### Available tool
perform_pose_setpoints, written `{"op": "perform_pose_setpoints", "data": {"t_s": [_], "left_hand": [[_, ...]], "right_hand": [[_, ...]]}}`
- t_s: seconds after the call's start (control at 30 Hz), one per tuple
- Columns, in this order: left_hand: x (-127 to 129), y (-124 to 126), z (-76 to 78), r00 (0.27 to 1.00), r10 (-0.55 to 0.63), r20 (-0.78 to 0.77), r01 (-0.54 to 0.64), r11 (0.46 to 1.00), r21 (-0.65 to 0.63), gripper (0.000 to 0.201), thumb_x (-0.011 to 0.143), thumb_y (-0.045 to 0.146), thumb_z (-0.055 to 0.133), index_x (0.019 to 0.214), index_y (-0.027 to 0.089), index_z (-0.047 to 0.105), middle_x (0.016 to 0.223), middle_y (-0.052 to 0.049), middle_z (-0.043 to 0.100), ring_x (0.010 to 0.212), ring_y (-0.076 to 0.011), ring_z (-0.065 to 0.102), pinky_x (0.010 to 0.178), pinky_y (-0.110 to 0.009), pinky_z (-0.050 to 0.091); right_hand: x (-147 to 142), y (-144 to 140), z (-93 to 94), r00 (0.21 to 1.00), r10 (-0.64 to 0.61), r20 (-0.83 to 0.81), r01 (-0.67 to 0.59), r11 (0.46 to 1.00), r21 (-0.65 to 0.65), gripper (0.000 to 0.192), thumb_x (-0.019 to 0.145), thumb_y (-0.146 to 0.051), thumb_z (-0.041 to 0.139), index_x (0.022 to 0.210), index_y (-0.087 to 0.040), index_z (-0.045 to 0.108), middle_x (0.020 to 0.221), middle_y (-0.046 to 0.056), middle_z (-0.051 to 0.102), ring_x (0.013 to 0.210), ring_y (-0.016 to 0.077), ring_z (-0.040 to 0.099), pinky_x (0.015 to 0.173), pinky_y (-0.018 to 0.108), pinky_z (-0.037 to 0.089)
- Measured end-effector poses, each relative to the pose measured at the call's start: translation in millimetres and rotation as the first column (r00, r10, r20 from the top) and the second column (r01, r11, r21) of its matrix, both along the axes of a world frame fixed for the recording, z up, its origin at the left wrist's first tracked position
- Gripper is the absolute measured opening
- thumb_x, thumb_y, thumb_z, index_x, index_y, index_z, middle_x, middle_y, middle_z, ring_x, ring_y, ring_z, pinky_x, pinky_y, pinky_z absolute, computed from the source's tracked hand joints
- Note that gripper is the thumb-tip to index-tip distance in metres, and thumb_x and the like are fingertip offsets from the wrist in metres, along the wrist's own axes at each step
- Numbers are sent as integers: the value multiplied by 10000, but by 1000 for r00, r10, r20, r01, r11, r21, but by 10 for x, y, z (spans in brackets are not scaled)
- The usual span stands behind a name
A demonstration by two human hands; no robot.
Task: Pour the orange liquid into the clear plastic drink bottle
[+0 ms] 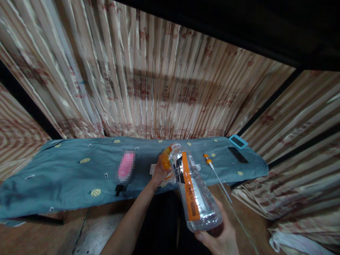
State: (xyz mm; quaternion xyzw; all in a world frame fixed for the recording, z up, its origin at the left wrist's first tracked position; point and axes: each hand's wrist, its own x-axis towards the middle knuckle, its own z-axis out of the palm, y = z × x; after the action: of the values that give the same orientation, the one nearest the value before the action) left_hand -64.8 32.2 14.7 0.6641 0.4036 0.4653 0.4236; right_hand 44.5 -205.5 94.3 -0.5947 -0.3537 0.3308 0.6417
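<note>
My right hand (219, 236) grips the base of a clear plastic bottle (193, 187) with an orange and black label, tilted so its mouth points away from me. At the bottle's mouth my left hand (159, 172) holds the orange cap (166, 159). Both hands hover over the near edge of a low surface covered in blue-grey cloth (69, 170). A white cloth or tissue (154, 170) lies under my left hand.
On the cloth lie a pink bottle with a black tip (124, 170), a thin white rod with an orange end (215, 173), a black flat device (238, 154) and a blue-framed one (238, 141). Striped curtains hang behind and to the right.
</note>
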Motion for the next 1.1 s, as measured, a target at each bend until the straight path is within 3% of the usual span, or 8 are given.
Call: {"op": "perform_pose_setpoints", "data": {"t_s": [0.43, 0.7, 0.8, 0.93, 1.1], "left_hand": [[7, 22, -40, 1000, 5, -15, -4, 1000, 20, 495, 672, 133, 663, 1110, 177, 438, 1091, -61, 588, 1024, -214, 588, 933, -369, 464], [2, -1, -10, 1000, 5, -2, -5, 1000, 16, 488, 676, 129, 666, 1105, 187, 440, 1064, -48, 603, 989, -208, 604, 902, -356, 482], [8, 14, -34, 1000, 14, -2, -13, 999, 43, 481, 682, 127, 652, 1112, 198, 449, 1103, -58, 588, 1012, -217, 596, 912, -373, 480], [5, 20, -43, 1000, 14, -11, -14, 999, 43, 482, 684, 142, 656, 1114, 203, 446, 1062, -44, 594, 975, -210, 603, 894, -376, 488], [-1, 7, -14, 1000, 1, -15, -1, 1000, 17, 479, 683, 147, 671, 1099, 187, 439, 1044, -44, 598, 965, -204, 609, 889, -356, 488]], "right_hand": [[-88, 12, 41, 999, -42, -29, 43, 999, 17, 854, 443, -405, 913, 1211, -265, 565, 1079, -13, 734, 993, 190, 689, 841, 167, 502], [-45, 11, 38, 999, -2, -33, 2, 1000, 20, 829, 445, -266, 918, 1197, -238, 571, 1086, 30, 745, 995, 240, 703, 825, 223, 541], [-36, 6, 30, 999, -46, 2, 46, 999, 8, 839, 470, -336, 904, 1222, -221, 550, 1091, 43, 740, 987, 238, 701, 825, 227, 540], [-25, 5, 36, 998, 21, 65, -17, 998, -58, 875, 469, -369, 899, 1243, -207, 526, 1120, 73, 724, 1034, 273, 680, 874, 282, 531], [-58, 13, 49, 996, -52, 79, 56, 997, -51, 898, 460, -488, 876, 1234, -196, 527, 1089, 81, 727, 1019, 286, 681, 867, 296, 527]]}}
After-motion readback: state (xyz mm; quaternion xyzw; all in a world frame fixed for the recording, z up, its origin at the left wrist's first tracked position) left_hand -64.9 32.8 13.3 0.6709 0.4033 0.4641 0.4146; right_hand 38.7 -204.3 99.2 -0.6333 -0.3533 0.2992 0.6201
